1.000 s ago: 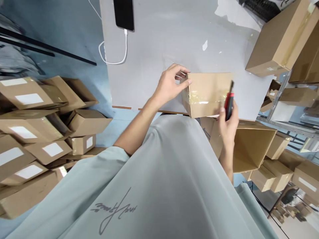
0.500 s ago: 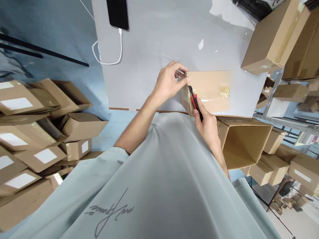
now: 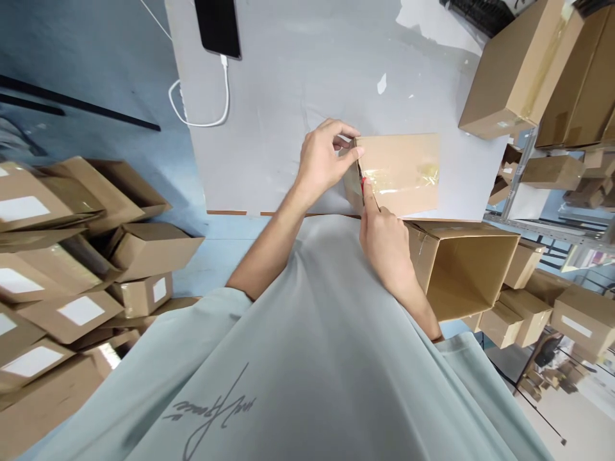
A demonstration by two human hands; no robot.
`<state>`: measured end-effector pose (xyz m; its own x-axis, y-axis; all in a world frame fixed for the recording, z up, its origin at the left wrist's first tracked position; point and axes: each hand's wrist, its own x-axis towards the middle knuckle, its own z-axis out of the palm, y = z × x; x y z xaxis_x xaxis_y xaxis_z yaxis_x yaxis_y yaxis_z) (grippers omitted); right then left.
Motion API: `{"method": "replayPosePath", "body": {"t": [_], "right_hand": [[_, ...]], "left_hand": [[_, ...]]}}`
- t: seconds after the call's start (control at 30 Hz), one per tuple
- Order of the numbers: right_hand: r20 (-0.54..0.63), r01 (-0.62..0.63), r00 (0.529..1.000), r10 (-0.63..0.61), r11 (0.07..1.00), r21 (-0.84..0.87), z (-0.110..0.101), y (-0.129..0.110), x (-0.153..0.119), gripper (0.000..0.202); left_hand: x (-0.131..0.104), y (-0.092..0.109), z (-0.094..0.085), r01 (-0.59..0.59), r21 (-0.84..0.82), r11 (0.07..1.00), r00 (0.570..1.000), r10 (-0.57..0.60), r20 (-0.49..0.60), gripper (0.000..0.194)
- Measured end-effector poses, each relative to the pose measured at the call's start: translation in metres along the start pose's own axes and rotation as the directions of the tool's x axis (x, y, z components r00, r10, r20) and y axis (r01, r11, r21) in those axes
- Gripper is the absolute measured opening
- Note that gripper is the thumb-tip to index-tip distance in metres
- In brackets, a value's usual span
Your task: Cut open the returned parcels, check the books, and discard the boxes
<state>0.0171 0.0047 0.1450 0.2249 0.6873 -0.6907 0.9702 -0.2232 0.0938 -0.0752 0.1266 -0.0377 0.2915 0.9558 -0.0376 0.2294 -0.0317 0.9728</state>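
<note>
A taped cardboard box (image 3: 398,153) lies at the near edge of the table. My left hand (image 3: 327,152) pinches its far left corner, thumb on the top face and fingers round the side. In my right hand (image 3: 387,242) is a red and black box cutter (image 3: 364,182), mostly hidden under the fingers. The index finger stretches along the cutter, whose front end sits at the box's left edge. Clear tape crosses the top face toward that edge; the blade itself is out of sight.
On the grey table (image 3: 269,153), a phone (image 3: 218,29) with a white cable lies at the far left. A tall carton (image 3: 516,70) stands at the right. Below the table edge is an open carton (image 3: 473,272). Many boxes (image 3: 81,310) are piled on the left.
My right hand has turned and shifted slightly left, bringing the box cutter down to the box's left edge. My left hand keeps its hold. The whole view has shifted a little.
</note>
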Motion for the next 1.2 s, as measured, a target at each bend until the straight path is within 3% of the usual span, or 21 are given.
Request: {"method": "replayPosePath", "body": {"t": [0.17,0.33,0.57,0.73,0.93,1.07,1.2], "right_hand": [[0.086,-0.017,0.996,0.024,0.996,-0.082,-0.007,0.007,-0.016,0.081],[0.045,0.021,0.999,-0.02,0.999,-0.032,-0.003,0.004,-0.008,0.078],[0.115,-0.016,0.993,0.023,0.998,-0.062,0.003,0.001,-0.018,0.082],[0.071,0.018,0.997,-0.015,0.999,-0.044,0.016,0.001,-0.02,0.086],[0.203,0.015,0.979,-0.006,0.999,-0.04,0.025,0.018,-0.044,0.079],[0.115,0.021,0.993,-0.027,0.998,0.054,0.014,0.035,-0.061,0.075],[-0.133,-0.038,0.989,0.071,0.972,0.232,0.018,0.072,-0.062,0.07]], "left_hand": [[-0.006,0.002,0.003,0.024,-0.013,1.0,1.0,-0.024,-0.015,0.027],[-0.007,0.002,0.001,0.042,-0.032,0.999,0.998,-0.043,-0.034,0.029],[-0.018,0.012,0.008,0.046,-0.017,0.999,0.998,-0.047,-0.037,0.024],[-0.018,0.009,0.009,0.048,0.007,0.999,0.998,-0.048,-0.036,0.025],[-0.028,0.012,0.014,0.051,0.04,0.998,0.998,-0.049,-0.048,0.027],[-0.036,0.011,0.009,0.051,0.052,0.997,0.998,-0.049,-0.041,0.031],[-0.034,0.018,0.004,0.026,0.079,0.997,0.998,-0.022,-0.052,0.037]]}}
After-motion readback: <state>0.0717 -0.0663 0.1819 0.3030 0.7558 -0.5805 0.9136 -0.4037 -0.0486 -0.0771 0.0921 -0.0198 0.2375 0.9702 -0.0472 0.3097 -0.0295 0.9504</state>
